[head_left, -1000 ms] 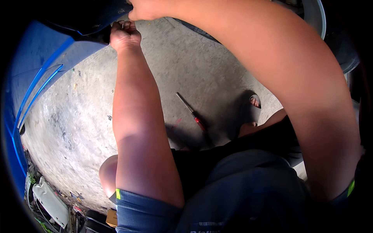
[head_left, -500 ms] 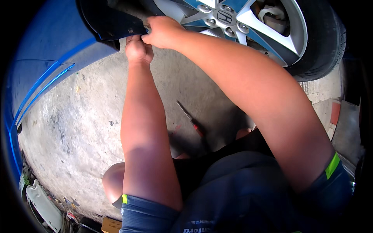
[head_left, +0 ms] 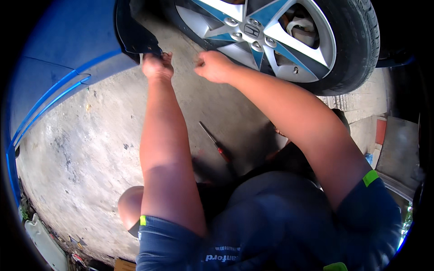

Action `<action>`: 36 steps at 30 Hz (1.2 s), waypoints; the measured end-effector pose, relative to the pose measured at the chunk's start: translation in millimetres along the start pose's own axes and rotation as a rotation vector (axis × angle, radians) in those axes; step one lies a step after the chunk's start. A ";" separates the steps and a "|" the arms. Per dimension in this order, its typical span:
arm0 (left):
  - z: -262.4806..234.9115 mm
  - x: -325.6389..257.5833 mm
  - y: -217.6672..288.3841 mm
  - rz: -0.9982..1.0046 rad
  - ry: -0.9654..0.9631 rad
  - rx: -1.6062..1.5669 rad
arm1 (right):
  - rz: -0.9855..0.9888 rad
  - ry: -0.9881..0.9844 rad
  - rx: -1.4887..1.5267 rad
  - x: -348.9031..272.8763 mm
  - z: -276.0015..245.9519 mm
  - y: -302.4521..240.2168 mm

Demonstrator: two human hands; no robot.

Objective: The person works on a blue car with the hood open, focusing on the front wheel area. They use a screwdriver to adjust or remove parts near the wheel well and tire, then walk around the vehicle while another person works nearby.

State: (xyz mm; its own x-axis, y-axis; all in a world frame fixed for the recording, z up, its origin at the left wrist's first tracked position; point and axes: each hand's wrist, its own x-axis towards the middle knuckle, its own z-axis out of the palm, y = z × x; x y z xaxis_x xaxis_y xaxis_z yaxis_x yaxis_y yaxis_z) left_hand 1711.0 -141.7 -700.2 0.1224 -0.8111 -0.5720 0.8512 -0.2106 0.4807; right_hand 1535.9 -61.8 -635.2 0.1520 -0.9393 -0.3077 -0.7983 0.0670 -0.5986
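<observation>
I see my left hand (head_left: 157,66) curled up against the lower edge of a black plastic mud flap (head_left: 135,36), fingers pinched at its bottom corner; what it grips I cannot tell. The flap is matte and curved, hanging from the glossy blue car body (head_left: 58,77), its long axis running roughly vertical. My right hand (head_left: 213,66) hovers loosely closed, holding nothing visible, before the silver alloy wheel (head_left: 262,36). A slim red-handled screwdriver (head_left: 216,142) lies diagonally on rough concrete (head_left: 81,149)
</observation>
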 end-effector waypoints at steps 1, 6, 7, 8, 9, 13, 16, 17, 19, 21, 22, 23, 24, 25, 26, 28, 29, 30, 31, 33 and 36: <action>-8.1 2.7 0.6 0.110 -0.068 0.121 | -0.007 -0.024 -0.012 -10.9 10.5 15.5; -62.0 6.2 -7.0 0.238 -0.092 0.440 | 0.064 -0.272 -0.250 -70.3 49.8 92.7; -89.5 11.0 -16.1 0.263 -0.225 0.621 | 0.086 -0.313 -0.302 -82.4 54.6 103.9; -117.4 16.0 -25.3 0.310 -0.357 0.793 | 0.104 -0.352 -0.354 -90.3 56.5 111.3; -118.9 2.7 -31.9 0.045 -0.353 0.947 | 0.133 -0.429 -0.410 -96.9 56.8 120.2; -123.0 -67.1 -56.0 -0.466 -0.399 1.608 | 0.181 -0.490 -0.437 -100.4 54.6 128.0; -136.8 -84.2 -75.0 -0.588 -0.602 1.921 | 0.121 -0.340 -0.313 -88.6 56.4 107.8; -140.5 -87.3 -76.4 -0.610 -0.611 1.973 | 0.091 -0.288 -0.275 -85.3 54.6 97.3; -146.7 -93.9 -79.0 -0.653 -0.625 2.071 | 0.066 -0.279 -0.229 -85.4 49.6 77.5; -149.7 -99.5 -77.9 -0.704 -0.591 2.055 | 0.070 -0.300 -0.211 -88.9 43.0 64.0; -151.2 -100.2 -77.0 -0.730 -0.575 2.047 | 0.071 -0.301 -0.216 -90.4 45.4 69.4; -158.1 -94.3 -79.1 -0.746 -0.647 2.111 | 0.073 -0.303 -0.220 -90.1 49.5 76.7; -172.8 -83.3 -82.3 -0.768 -0.714 2.176 | 0.072 -0.308 -0.220 -89.1 53.5 82.8; -190.0 -72.1 -84.4 -0.791 -0.781 2.238 | 0.091 -0.329 -0.244 -89.3 53.6 88.6; -209.8 -60.7 -84.4 -0.759 -0.882 2.293 | 0.107 -0.351 -0.269 -89.5 52.5 95.7; -238.7 -44.2 -79.9 -0.732 -1.005 2.370 | 0.133 -0.359 -0.291 -87.8 52.0 107.8; -246.8 -39.7 -75.8 -0.742 -1.026 2.397 | 0.146 -0.346 -0.288 -86.3 52.8 113.2; -244.9 -41.3 -73.6 -0.796 -0.966 2.396 | 0.164 -0.334 -0.289 -86.0 51.4 115.3; -243.6 -44.4 -72.6 -0.827 -0.881 2.416 | 0.162 -0.324 -0.278 -84.3 50.8 115.9; -217.0 -63.9 -73.6 -0.863 -0.701 2.472 | 0.172 -0.354 -0.254 -82.7 47.3 115.3; -221.8 -66.8 -62.5 -0.838 -0.363 2.527 | 0.134 -0.344 -0.228 -81.3 48.2 97.4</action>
State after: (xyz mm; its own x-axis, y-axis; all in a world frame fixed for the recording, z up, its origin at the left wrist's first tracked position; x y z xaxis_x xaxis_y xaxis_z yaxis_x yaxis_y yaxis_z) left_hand 1762.8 46.7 -839.4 0.0278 -0.2821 -0.9590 -0.9996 -0.0026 -0.0282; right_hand 1473.9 37.2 -704.1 0.1929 -0.7579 -0.6232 -0.9265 0.0685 -0.3700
